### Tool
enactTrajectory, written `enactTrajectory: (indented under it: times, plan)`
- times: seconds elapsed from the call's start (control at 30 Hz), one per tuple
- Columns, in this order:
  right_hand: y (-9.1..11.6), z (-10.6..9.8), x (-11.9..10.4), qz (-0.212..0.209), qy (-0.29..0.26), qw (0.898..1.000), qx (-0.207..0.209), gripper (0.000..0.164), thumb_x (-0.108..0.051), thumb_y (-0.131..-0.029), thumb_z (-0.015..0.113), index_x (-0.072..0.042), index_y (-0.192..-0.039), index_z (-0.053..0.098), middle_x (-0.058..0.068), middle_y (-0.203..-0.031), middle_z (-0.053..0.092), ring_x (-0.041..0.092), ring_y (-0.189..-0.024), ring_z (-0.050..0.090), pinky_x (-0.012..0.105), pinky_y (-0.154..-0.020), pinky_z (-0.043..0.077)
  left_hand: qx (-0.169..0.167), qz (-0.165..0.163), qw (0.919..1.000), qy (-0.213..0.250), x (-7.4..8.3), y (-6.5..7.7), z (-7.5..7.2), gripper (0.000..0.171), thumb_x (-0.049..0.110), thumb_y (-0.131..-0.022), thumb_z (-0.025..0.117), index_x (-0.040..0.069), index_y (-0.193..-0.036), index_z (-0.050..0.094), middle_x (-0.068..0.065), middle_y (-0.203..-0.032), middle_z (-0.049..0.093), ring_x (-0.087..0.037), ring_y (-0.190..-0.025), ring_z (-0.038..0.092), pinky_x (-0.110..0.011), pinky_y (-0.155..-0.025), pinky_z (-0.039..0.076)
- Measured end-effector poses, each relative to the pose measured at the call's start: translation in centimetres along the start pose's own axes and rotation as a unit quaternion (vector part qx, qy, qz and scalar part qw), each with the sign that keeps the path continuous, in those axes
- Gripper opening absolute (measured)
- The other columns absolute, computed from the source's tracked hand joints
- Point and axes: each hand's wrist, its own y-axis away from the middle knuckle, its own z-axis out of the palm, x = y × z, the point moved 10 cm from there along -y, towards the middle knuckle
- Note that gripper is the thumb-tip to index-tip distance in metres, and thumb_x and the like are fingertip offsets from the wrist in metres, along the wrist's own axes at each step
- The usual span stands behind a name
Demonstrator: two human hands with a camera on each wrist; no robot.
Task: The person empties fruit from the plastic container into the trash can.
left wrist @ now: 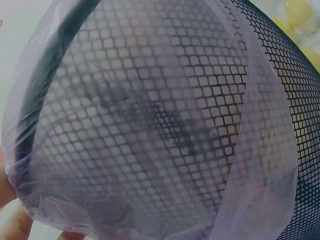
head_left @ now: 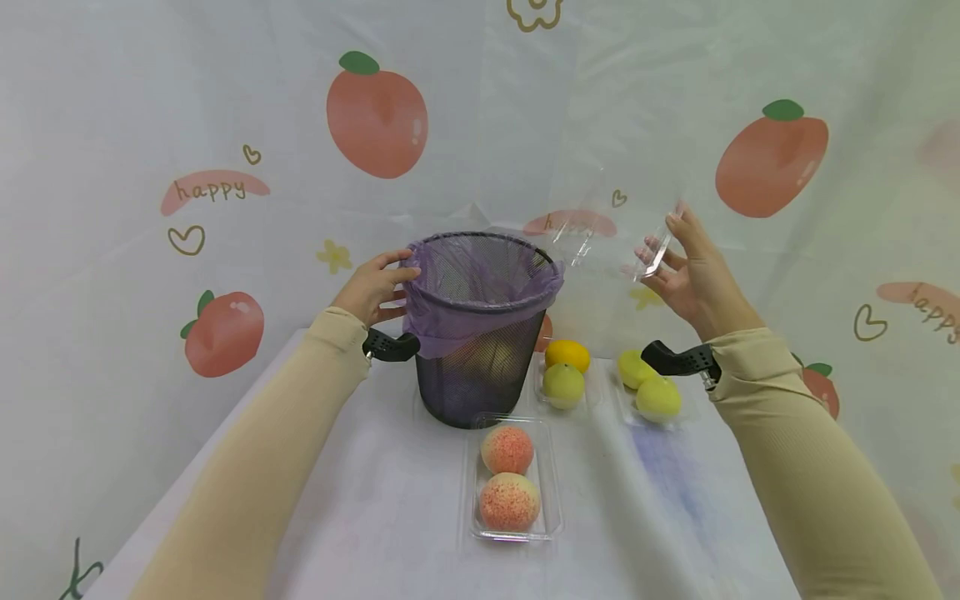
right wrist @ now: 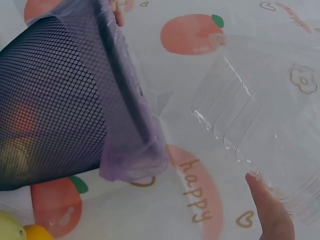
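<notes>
A black mesh waste bin (head_left: 468,379) lined with a purple bag (head_left: 450,321) stands at the back of the table. My left hand (head_left: 371,286) touches the bagged rim on its left side, fingers fairly straight. In the left wrist view, fingertips (left wrist: 17,222) show at the rim's lower left. To the right of the bin, raised above the table, my right hand (head_left: 693,275) pinches a clear plastic container (right wrist: 240,107) by its edge. Blurred reddish and yellowish shapes show through the bin's mesh.
Two peaches (head_left: 508,475) lie in a clear tray (head_left: 551,500) before the bin. Right of it, a yellow-orange fruit (head_left: 567,356) and a greenish fruit (head_left: 562,386) share one tray; yellow-green fruits (head_left: 658,398) fill another. A printed cloth (head_left: 480,125) hangs behind.
</notes>
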Motion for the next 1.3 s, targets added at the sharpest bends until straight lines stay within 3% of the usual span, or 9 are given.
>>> enactTrajectory:
  times: [0.13, 0.3, 0.5, 0.6, 0.8, 0.93, 1.03, 1.3]
  plan:
    - [0.7, -1.8, 0.9, 0.014, -0.035, 0.999, 0.006, 0.060, -0.033, -0.092, 0.066, -0.054, -0.141, 0.039, 0.005, -0.134, 0.031, 0.022, -0.113, 0.050, 0.030, -0.076, 0.059, -0.002, 0.001, 1.0000, -0.005, 0.0, 0.0, 0.1, 0.058, 0.021, -0.099, 0.056, 0.029, -0.152, 0.032, -0.006, -0.156, 0.029, -0.031, -0.138, 0.036, -0.045, -0.111, 0.038]
    - [1.8, -3.7, 2.1, 0.036, -0.076, 0.996, -0.007, 0.060, -0.028, -0.094, 0.063, -0.051, -0.143, 0.037, 0.007, -0.134, 0.028, 0.023, -0.094, 0.063, 0.030, -0.073, 0.059, -0.003, 0.001, 1.0000, -0.006, 0.1, 0.1, 0.1, 0.058, 0.021, -0.099, 0.056, 0.029, -0.152, 0.032, -0.006, -0.157, 0.028, -0.032, -0.139, 0.035, -0.045, -0.111, 0.038]
    - [3.4, -5.8, 4.0, 0.051, -0.070, 0.996, -0.038, 0.059, -0.023, -0.098, 0.057, -0.044, -0.147, 0.031, 0.008, -0.131, 0.031, 0.026, -0.094, 0.068, 0.036, -0.077, 0.059, 0.002, 0.003, 1.0000, -0.008, 0.1, 0.0, 0.0, 0.057, 0.022, -0.099, 0.056, 0.030, -0.151, 0.033, -0.006, -0.156, 0.030, -0.032, -0.138, 0.036, -0.045, -0.110, 0.038]
    - [4.2, -6.8, 5.2, 0.053, -0.058, 0.995, -0.058, 0.050, -0.022, -0.100, 0.053, -0.040, -0.142, 0.034, 0.008, -0.126, 0.040, 0.027, -0.095, 0.068, 0.040, -0.079, 0.059, 0.003, 0.003, 1.0000, -0.008, 0.1, 0.0, 0.0, 0.057, 0.022, -0.099, 0.056, 0.031, -0.151, 0.034, -0.006, -0.155, 0.031, -0.031, -0.137, 0.037, -0.045, -0.110, 0.039]
    - [6.3, -8.7, 8.3, 0.066, -0.002, 0.990, -0.125, 0.055, -0.022, -0.104, 0.040, -0.040, -0.151, 0.018, 0.003, -0.115, 0.059, 0.020, -0.100, 0.067, 0.036, -0.083, 0.058, -0.001, 0.004, 1.0000, -0.008, 0.0, 0.1, -0.1, 0.058, 0.021, -0.099, 0.056, 0.030, -0.152, 0.032, -0.006, -0.156, 0.029, -0.032, -0.138, 0.036, -0.045, -0.111, 0.038]
    - [8.0, -9.3, 10.6, 0.078, 0.017, 0.978, -0.194, 0.046, -0.017, -0.107, 0.029, -0.041, -0.146, 0.035, 0.001, -0.119, 0.058, 0.017, -0.104, 0.065, 0.039, -0.089, 0.056, -0.003, 0.004, 1.0000, -0.006, 0.0, 0.1, -0.1, 0.058, 0.021, -0.099, 0.056, 0.029, -0.152, 0.032, -0.006, -0.156, 0.028, -0.032, -0.138, 0.035, -0.045, -0.111, 0.038]
    - [9.2, -10.0, 12.5, 0.105, 0.027, 0.969, -0.223, 0.047, -0.014, -0.108, 0.025, -0.042, -0.137, 0.048, 0.001, -0.121, 0.058, 0.017, -0.107, 0.064, 0.045, -0.093, 0.053, -0.003, 0.004, 1.0000, -0.006, 0.0, 0.1, 0.0, 0.058, 0.021, -0.099, 0.056, 0.029, -0.152, 0.033, -0.006, -0.156, 0.029, -0.031, -0.138, 0.036, -0.045, -0.110, 0.039]
    - [12.2, -13.7, 17.2, 0.187, 0.100, 0.957, -0.198, 0.044, -0.020, -0.108, 0.029, -0.050, -0.129, 0.053, -0.009, -0.123, 0.055, 0.015, -0.115, 0.060, 0.048, -0.098, 0.049, 0.000, 0.002, 1.0000, -0.006, 0.0, 0.2, 0.0, 0.058, 0.021, -0.099, 0.056, 0.029, -0.152, 0.032, -0.006, -0.155, 0.031, -0.031, -0.138, 0.036, -0.045, -0.111, 0.038]
